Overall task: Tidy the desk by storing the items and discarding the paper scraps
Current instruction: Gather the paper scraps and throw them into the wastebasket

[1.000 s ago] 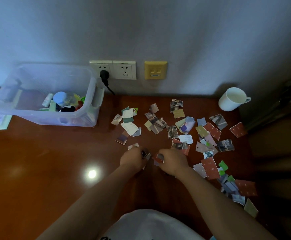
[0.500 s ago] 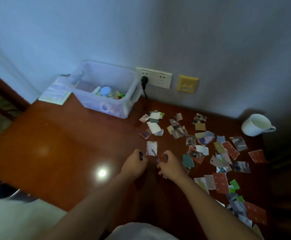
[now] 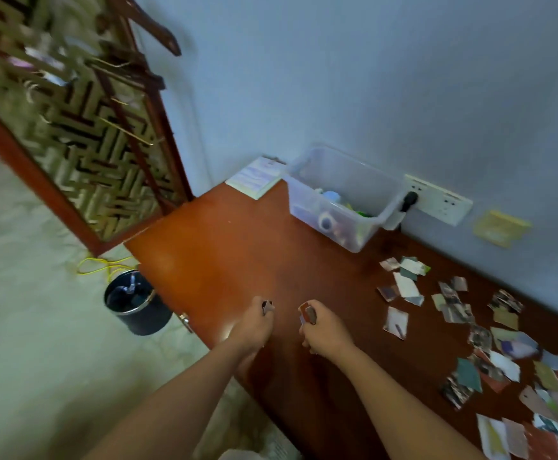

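— Wooden desk [image 3: 238,260] beneath us: our left hand [image 3: 254,327] and right hand [image 3: 324,330] were fisted, arms outstretched?

— Yes, each pinching paper scraps [image 3: 307,314]; more scraps [image 3: 503,346] littered the right side.

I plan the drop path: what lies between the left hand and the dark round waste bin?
In the head view, only bare brown desk top and its edge separate left hand from bin.

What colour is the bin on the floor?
Dark, black-looking bin with a shiny silver rim, seen in the head view.
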